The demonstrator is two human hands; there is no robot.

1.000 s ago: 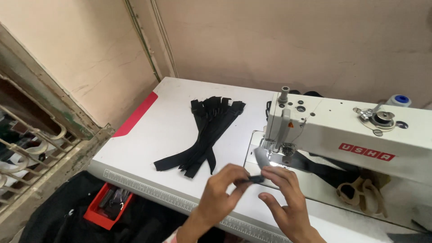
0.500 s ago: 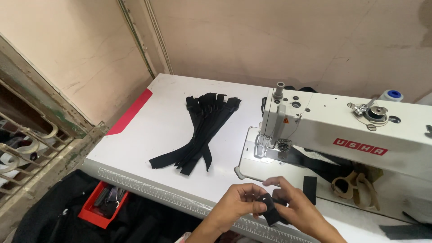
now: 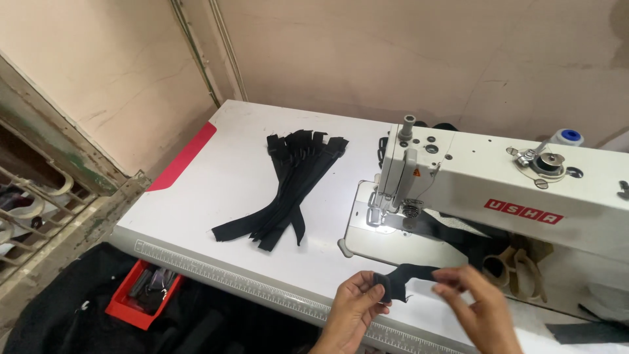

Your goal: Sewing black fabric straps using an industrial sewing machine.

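My left hand [image 3: 352, 308] pinches the folded end of a short black fabric strap [image 3: 407, 276] near the table's front edge. My right hand [image 3: 478, 308] grips the strap's other end, so the strap is stretched between both hands just in front of the white sewing machine [image 3: 498, 190]. A pile of several long black straps [image 3: 288, 187] lies fanned on the white table [image 3: 216, 196], left of the machine's needle area [image 3: 400, 210].
A red tray [image 3: 141, 295] with small parts sits below the table's front left edge, above dark cloth. A blue-topped thread spool [image 3: 567, 136] stands behind the machine. More black fabric [image 3: 458, 236] lies under the machine arm. A barred window is at the far left.
Both hands have drawn back from the needle area toward the table's front edge, and now hold the strap pulled out between them rather than bunched together.
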